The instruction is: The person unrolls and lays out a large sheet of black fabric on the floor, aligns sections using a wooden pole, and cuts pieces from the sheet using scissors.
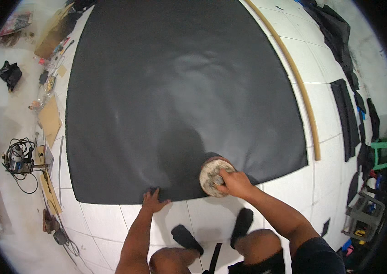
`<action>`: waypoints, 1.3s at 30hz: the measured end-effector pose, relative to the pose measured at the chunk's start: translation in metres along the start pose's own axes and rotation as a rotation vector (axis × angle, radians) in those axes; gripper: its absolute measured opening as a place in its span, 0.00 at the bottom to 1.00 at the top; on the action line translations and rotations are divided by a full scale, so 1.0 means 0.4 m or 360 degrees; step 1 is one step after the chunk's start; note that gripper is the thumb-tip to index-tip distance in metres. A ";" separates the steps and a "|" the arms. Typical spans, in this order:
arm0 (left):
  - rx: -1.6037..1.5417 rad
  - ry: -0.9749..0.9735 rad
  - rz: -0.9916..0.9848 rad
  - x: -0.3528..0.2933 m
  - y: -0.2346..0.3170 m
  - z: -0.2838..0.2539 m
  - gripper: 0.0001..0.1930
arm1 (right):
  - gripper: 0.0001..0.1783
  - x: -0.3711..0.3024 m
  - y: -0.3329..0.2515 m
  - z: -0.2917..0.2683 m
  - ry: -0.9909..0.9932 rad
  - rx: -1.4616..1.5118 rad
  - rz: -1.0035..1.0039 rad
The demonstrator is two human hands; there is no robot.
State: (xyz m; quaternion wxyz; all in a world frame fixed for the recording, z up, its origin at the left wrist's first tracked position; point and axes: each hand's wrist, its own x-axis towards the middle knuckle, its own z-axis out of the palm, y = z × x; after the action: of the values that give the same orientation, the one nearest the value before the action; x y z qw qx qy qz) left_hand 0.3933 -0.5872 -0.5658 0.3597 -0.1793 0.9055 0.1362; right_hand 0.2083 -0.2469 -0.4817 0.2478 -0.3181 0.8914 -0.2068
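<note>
Fingers of the right hand [233,181] curl over the top of a round, paint-crusted can [215,176], holding it down on the near edge of a large black sheet [179,91]. The can stands upright at about 5 o'clock on the sheet, just inside its lower border. The left hand [153,200] lies at 6 o'clock, its fingers spread wide and pressed flat where the sheet's edge meets the white tiled floor [111,223]; it grips nothing. The 2 hands are near each other, the can between them and to the right. A long wooden strip [294,75] runs along the sheet's 3 o'clock side, apart from it. A power tool [17,160] with a coiled cord sits at 9 o'clock, well apart.
</note>
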 end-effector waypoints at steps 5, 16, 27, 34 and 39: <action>-0.0625 0.0171 0.0145 -0.144 0.337 -0.167 0.34 | 0.31 -0.155 -0.105 -0.221 -0.0296 0.0143 0.0063; -0.0248 -0.0644 0.1013 -0.813 0.596 -0.472 0.32 | 0.29 -1.258 -0.280 -0.590 0.0156 0.0778 0.1788; -0.0382 0.0139 -0.0369 -0.803 0.579 -1.049 0.20 | 0.24 -1.837 0.101 -0.542 0.0594 0.1723 0.2105; -0.0780 0.0171 -0.0003 -0.805 1.172 -1.057 0.26 | 0.21 -1.722 0.729 -0.890 0.1165 0.0541 0.1826; -0.0547 -0.0413 -0.0290 -0.699 1.360 -1.046 0.26 | 0.18 -1.372 1.002 -1.320 0.1354 0.0868 0.1551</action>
State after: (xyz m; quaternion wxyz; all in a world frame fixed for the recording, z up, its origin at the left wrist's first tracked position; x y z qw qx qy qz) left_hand 0.1004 -0.1920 -0.0115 0.4480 -0.2998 0.7953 0.2771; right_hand 0.0897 0.5174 -0.1044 0.0128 0.2998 0.8684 -0.3948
